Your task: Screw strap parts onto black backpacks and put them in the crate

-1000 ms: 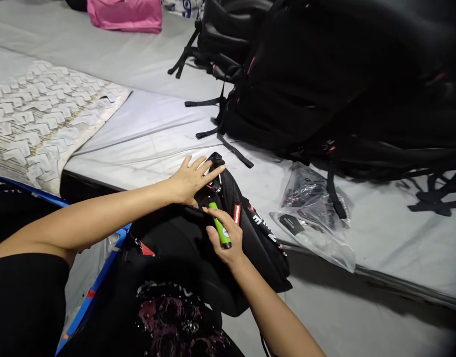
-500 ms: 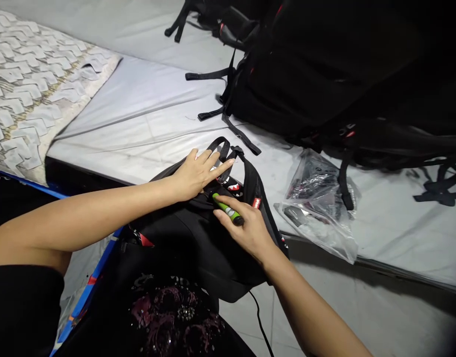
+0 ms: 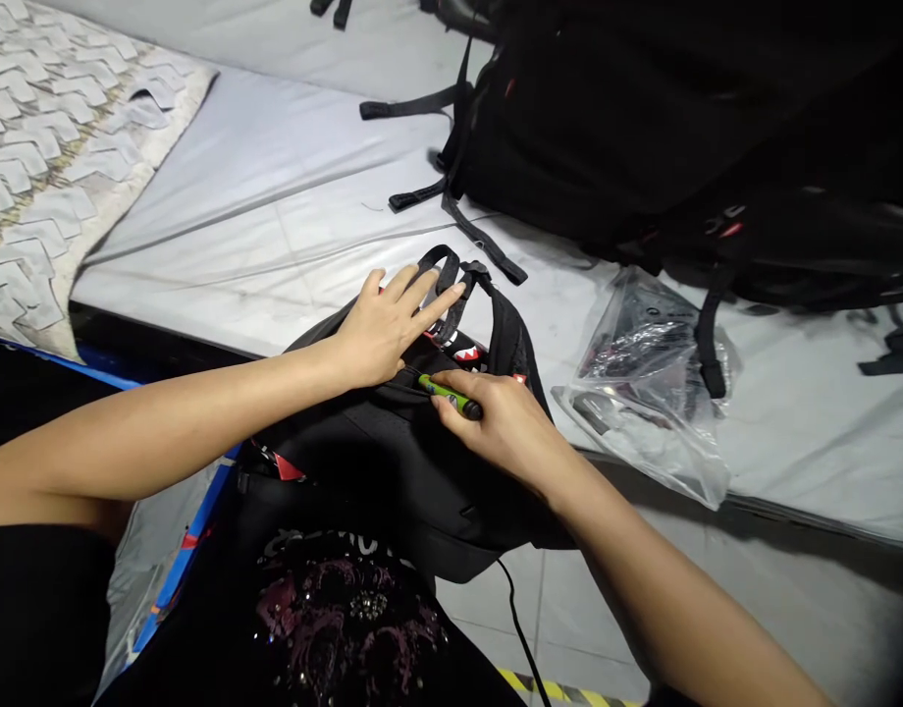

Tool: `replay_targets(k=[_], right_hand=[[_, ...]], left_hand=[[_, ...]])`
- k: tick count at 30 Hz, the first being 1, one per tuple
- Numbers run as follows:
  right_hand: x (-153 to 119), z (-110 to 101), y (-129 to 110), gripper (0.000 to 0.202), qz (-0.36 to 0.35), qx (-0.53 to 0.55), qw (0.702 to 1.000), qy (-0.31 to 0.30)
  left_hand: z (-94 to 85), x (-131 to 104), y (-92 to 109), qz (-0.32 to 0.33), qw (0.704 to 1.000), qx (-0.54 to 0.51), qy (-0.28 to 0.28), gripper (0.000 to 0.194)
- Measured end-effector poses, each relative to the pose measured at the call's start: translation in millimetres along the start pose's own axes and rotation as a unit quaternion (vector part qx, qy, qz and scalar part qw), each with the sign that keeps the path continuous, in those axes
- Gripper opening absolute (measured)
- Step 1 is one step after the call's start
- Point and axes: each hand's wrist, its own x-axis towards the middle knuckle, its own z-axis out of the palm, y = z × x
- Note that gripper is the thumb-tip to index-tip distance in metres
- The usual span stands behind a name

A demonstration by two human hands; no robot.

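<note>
A black backpack (image 3: 393, 452) with a red-and-white toothed print near its top lies across my lap, against the table edge. My left hand (image 3: 385, 329) rests on its upper part with the fingers spread, beside the looped top strap (image 3: 443, 263). In my right hand (image 3: 488, 403) is a green tool (image 3: 451, 395) with a black end, gripped between thumb and fingers. The tool's far tip touches or nearly touches the black fabric just right of my left thumb; the exact contact is hidden.
Black backpacks (image 3: 643, 137) with hanging straps are piled at the upper right of the white-covered table (image 3: 238, 196). A clear plastic bag (image 3: 650, 393) lies in front of them. A mat with white pieces (image 3: 54, 167) covers the left. A black cable (image 3: 517, 628) hangs below.
The green tool now lies flatter, and my right hand has turned slightly with it. The camera view has shifted a little. My left hand stays spread on the backpack.
</note>
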Motion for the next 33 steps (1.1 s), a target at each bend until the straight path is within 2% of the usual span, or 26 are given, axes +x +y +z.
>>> replay_targets(k=[5, 12, 16, 19, 24, 33], right_hand=[[-2.9, 3.9, 1.2, 0.030, -0.015, 0.002, 1.000, 0.011], [-0.8, -8.7, 8.5, 0.031, 0.001, 0.070, 0.997, -0.018], [3.6, -11.3, 8.8, 0.032, -0.021, 0.068, 0.997, -0.036], [6.5, -10.5, 3.9, 0.032, -0.031, 0.042, 0.998, -0.038], [8.8, -17.4, -4.6, 0.033, 0.017, -0.065, 0.995, -0.079], [13.1, -24.4, 3.7, 0.034, -0.002, -0.038, 0.994, -0.103]], left_hand=[[2.3, 3.6, 1.0, 0.019, 0.999, 0.030, -0.007, 0.126], [-6.1, 3.5, 4.7, -0.004, 0.999, 0.011, -0.037, 0.108], [-5.8, 3.9, 4.2, -0.011, 0.999, 0.007, -0.033, 0.106], [-4.9, 5.0, 3.7, -0.014, 0.999, 0.006, -0.037, 0.104], [-3.9, 5.1, 4.9, -0.017, 0.999, -0.001, -0.033, 0.106], [-3.2, 6.7, 3.6, 0.034, 0.999, -0.010, -0.003, 0.120]])
